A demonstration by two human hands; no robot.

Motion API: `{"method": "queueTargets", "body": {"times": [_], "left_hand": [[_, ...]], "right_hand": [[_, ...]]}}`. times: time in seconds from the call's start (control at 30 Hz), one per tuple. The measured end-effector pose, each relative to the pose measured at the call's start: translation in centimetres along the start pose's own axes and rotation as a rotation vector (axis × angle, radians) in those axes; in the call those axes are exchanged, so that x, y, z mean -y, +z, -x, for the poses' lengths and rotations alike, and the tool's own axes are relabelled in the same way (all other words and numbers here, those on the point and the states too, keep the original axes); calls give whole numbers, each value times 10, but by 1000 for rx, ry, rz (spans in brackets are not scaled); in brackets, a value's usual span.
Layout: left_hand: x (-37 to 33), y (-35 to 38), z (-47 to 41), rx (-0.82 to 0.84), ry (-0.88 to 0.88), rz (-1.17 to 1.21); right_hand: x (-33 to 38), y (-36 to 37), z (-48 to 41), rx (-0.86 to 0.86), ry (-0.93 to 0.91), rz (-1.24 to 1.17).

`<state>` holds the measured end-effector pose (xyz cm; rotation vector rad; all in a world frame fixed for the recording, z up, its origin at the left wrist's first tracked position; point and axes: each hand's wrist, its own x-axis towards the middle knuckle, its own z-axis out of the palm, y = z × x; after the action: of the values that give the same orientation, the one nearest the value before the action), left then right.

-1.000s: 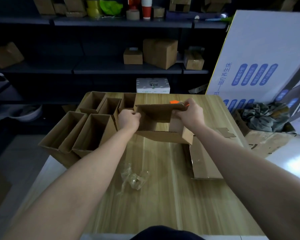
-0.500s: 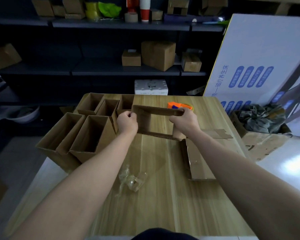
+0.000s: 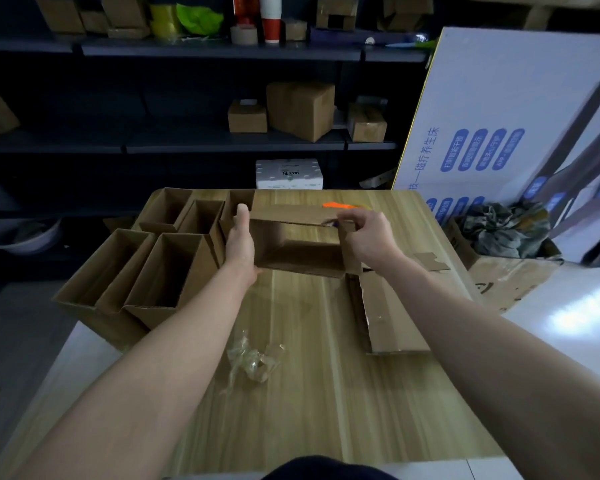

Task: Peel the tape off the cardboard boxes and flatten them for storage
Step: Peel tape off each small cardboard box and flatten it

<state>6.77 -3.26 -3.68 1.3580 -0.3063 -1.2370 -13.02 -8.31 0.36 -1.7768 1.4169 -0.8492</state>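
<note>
An open cardboard box (image 3: 302, 256) stands on the wooden table (image 3: 309, 403), its opening facing me. My left hand (image 3: 240, 242) lies flat against the box's left wall, fingers straight. My right hand (image 3: 369, 237) pinches the box's top right corner between thumb and fingers. A flattened piece of cardboard (image 3: 390, 315) lies on the table just right of the box. A crumpled wad of clear peeled tape (image 3: 253, 360) rests nearer to me.
Several open brown boxes (image 3: 167, 268) stand in a cluster at the table's left. An orange tool (image 3: 340, 205) lies behind the held box. A big white carton (image 3: 520, 133) leans at the right; dark shelves (image 3: 201, 140) with boxes fill the back.
The box has come down and been turned so its open side faces me. My left hand has opened flat against the left wall; my right hand has shifted to the top right corner.
</note>
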Motion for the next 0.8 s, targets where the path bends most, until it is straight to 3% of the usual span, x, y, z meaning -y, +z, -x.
{"method": "queueTargets", "body": {"times": [0.2,0.43,0.53,0.7,0.8], "left_hand": [[-3,-4,-2,-27,-144,192],[0,4,5,-39,-148,136],[2,6,1,-35,-58,23],[13,15,-10,6,333,-423],[20,13,-19,70,338,-581]], "right_hand": [[-8,-8,1,29,20,-151],[-11,-15,-7,7,232,-464],[-6,-18,-5,51,380,-754],[-14,-21,-12,50,561,-823],[-21,-28,-16,-36,622,-850]]}}
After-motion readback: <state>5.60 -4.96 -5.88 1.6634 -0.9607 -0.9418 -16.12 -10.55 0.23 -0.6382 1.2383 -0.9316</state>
